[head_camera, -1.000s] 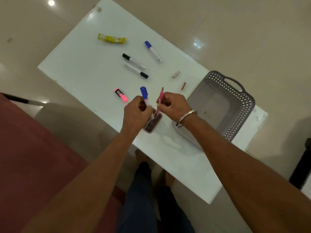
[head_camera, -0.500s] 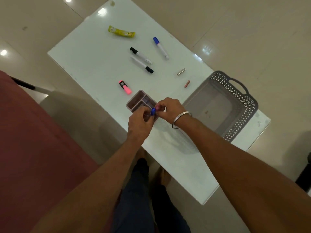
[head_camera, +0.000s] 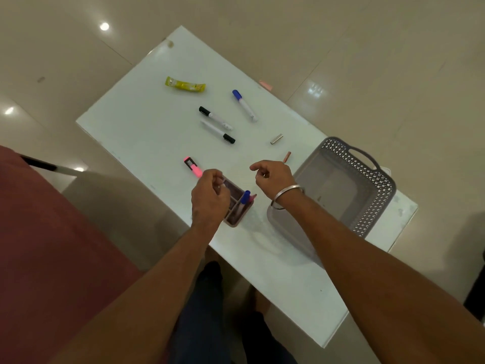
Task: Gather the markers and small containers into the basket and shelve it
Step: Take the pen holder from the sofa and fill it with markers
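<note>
head | loose on table [head_camera: 147, 132]: 3 markers, 1 highlighter [head_camera: 193, 167] | organizer [head_camera: 237, 206] holds 2 pens (blue, pink) | 1 basket [head_camera: 378, 185] beside it | left hand [head_camera: 208, 198], right hand [head_camera: 274, 177]: fingers curled, empty

My left hand [head_camera: 208, 199] covers the near corner of the pink organizer [head_camera: 237, 206], my right forearm hides the basket's [head_camera: 378, 185] near rim, and my curled fingers [head_camera: 258, 168] are blurred.
</note>
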